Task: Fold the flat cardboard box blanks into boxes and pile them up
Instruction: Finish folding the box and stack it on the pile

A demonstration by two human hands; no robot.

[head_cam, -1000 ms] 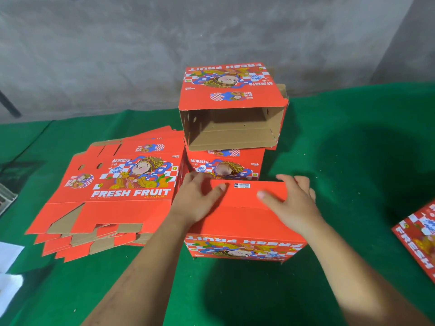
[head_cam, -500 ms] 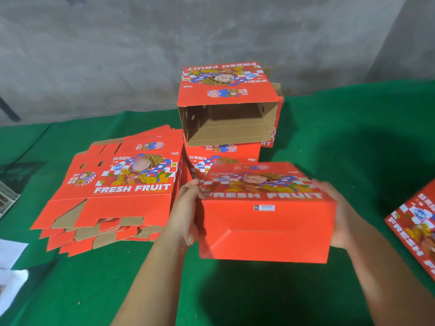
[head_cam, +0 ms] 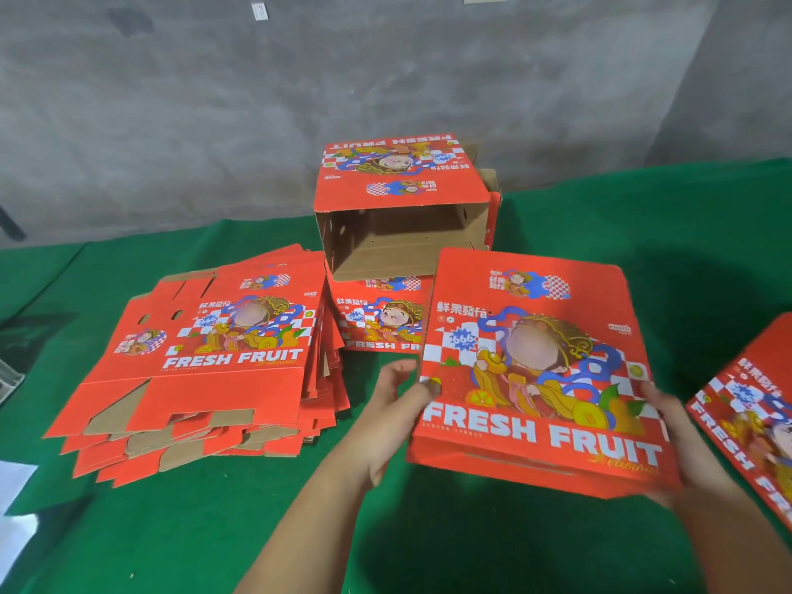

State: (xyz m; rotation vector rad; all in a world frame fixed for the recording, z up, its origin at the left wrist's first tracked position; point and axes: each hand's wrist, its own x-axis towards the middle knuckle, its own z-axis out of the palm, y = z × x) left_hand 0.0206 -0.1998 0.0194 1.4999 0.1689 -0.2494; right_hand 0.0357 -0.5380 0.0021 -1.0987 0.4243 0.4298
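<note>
1. Two folded boxes [head_cam: 398, 233] stand piled at the back.
2. A third box [head_cam: 535, 375] is held above the green table [head_cam: 600, 550], left hand [head_cam: 394, 418] and right hand [head_cam: 673, 439] gripping its sides.
3. Many flat blanks [head_cam: 205, 362] remain.

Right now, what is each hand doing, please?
Left hand: grips the left edge of the folded box.
Right hand: holds the box's right edge, fingers curled round it.

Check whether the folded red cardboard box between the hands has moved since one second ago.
Yes. The folded red cardboard box has been lifted off the green table cloth and turned, its printed face now up, right of the stacked folded boxes.
</note>
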